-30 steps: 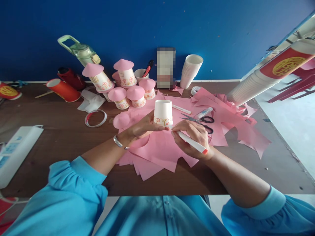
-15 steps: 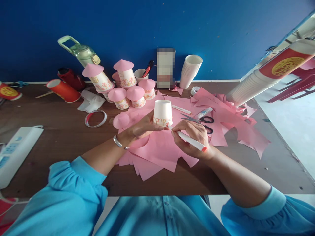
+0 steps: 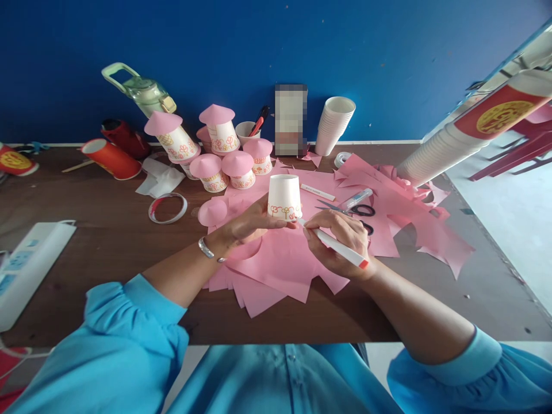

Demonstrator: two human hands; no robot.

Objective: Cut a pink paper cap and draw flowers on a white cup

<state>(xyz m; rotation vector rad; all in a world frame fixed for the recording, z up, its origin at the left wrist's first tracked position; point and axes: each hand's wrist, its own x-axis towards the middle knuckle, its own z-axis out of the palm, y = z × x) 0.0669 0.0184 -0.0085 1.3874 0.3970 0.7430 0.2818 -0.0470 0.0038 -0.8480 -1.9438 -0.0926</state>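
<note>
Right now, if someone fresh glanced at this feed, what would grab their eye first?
Mid-table, the left hand steadies an upturned white paper cup while the right hand puts a marker to its rim. They sit on a spread of pink paper sheets. Behind, near the blue wall, stand pink-roofed cup houses.

Left hand [image 3: 245, 225] steadying upturned paper cup [image 3: 284, 197], right hand [image 3: 340, 241] holding marker [image 3: 334, 245] at its rim

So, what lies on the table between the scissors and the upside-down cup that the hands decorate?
Only pink paper between the scissors and the cup, as the head view shows.
</note>
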